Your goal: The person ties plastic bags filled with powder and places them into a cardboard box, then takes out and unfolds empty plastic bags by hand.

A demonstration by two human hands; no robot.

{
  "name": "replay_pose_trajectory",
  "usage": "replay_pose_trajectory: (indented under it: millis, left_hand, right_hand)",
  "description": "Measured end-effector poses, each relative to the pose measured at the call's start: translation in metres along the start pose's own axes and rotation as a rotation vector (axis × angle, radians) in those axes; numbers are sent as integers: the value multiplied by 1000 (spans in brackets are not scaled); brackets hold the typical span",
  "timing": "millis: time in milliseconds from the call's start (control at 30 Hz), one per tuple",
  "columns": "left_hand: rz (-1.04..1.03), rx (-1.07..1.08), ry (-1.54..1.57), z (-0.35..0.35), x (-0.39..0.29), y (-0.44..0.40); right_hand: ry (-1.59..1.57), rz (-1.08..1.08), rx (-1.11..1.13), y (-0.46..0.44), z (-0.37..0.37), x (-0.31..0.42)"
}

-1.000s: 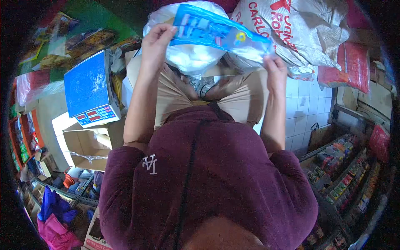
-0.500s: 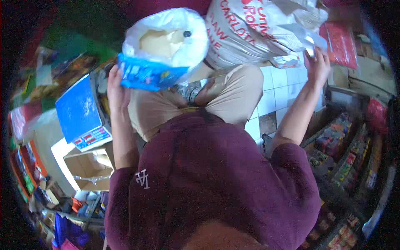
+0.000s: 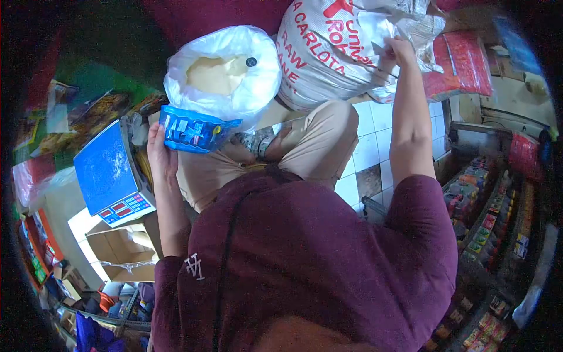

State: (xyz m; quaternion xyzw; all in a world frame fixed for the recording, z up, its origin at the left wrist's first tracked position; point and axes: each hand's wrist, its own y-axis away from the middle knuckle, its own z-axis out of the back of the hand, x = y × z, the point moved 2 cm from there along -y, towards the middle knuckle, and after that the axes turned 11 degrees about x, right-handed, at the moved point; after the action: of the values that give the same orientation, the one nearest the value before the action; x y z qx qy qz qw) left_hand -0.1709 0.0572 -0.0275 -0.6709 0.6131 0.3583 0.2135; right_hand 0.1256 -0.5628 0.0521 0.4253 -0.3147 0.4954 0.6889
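Fingers of the left hand (image 3: 161, 155) are closed on one end of the blue packet (image 3: 190, 130), by the open white bag (image 3: 261, 75); a slackening grip could drop it. Beyond, the right hand's (image 3: 402, 51) bent fingers meet the sack (image 3: 314, 53), their hold unclear.

Left hand (image 3: 162, 154) is gripping blue packet (image 3: 193, 130) near open white bag (image 3: 258, 85), which is holding pale contents. Right hand (image 3: 401, 50) is reaching over printed sack (image 3: 319, 50), grip unclear. Blue-topped scale (image 3: 105, 167) is sitting near cardboard box (image 3: 120, 246).
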Motion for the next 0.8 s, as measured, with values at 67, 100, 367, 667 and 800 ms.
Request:
replay_pose_trajectory:
  millis: [67,100,367,667,800]
  left_hand:
    - [-13,-8,6,-8,0,-4]
    - [-29,-14,17,-12,0,-5]
    - [-29,46,72,-39,3,-15]
    - [61,129,381,-100,16,-37]
    - [92,95,375,-99,28,-41]
  right_hand:
    - [674,-144,-175,-4,4,12]
    - [674,-143,-172,-1,7,14]
    - [777,152,-528,52,3,20]
    - [-69,471,243,182,-166,29]
    - [-845,167,583,237,-250,3]
